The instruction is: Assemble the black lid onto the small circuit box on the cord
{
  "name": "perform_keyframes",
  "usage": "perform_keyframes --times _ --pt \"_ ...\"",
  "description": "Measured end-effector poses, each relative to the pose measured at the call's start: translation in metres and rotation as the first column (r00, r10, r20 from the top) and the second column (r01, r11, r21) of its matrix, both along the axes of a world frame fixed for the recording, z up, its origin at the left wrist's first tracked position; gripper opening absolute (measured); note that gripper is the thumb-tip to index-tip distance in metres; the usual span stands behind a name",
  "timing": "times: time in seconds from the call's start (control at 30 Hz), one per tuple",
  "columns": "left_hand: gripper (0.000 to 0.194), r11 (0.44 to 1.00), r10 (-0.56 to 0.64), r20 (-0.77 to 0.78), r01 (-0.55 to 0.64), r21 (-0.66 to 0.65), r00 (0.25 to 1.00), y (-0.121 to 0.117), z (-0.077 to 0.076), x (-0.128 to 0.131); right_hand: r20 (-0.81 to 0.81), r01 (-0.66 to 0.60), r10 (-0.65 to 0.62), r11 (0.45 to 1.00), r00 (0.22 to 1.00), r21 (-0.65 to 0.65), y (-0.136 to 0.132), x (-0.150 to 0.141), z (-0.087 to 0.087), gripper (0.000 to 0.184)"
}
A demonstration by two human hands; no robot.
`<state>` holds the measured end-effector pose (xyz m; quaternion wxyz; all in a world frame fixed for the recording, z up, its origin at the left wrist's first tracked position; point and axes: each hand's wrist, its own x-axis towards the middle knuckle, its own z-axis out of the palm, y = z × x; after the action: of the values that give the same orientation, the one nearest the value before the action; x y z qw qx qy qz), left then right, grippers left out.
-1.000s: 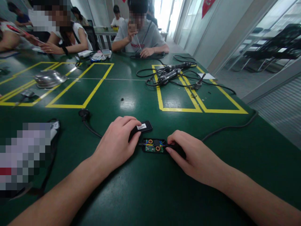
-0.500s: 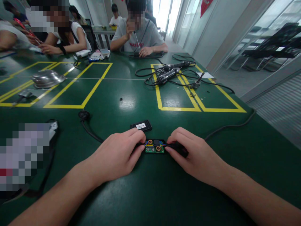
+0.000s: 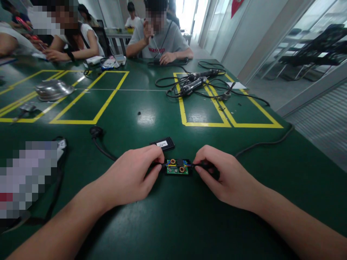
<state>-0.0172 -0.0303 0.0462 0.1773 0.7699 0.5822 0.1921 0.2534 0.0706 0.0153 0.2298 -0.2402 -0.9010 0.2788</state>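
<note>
From the near side, the circuit board [image 3: 175, 170] is being left reachable; its ends are being blocked by the left hand [image 3: 138, 171] and right hand [image 3: 226, 173], the far-left approach by a black cover [image 3: 168, 143].

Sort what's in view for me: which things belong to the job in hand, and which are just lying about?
In the job:
open black case with circuit board
left cable, in the left hand
right cable, in the right hand
black cover, probably the case's

Apparently lying about:
corded tools
metal dish
white paper
</note>
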Motion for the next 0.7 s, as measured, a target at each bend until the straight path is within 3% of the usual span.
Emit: perform_keyframes --times 0.43,0.7 --pt "0.016 0.999 -0.047 0.02 0.048 -0.019 0.999 0.004 -0.001 -0.005 0.062 -0.107 0.107 0.994 0.992 -0.007 0.01 0.0 0.013 0.015" --pt "0.017 0.998 -0.003 0.07 0.007 -0.058 0.998 0.007 -0.004 -0.005 0.044 -0.13 0.133 0.99 0.99 -0.056 0.015 0.0 0.013 0.016"
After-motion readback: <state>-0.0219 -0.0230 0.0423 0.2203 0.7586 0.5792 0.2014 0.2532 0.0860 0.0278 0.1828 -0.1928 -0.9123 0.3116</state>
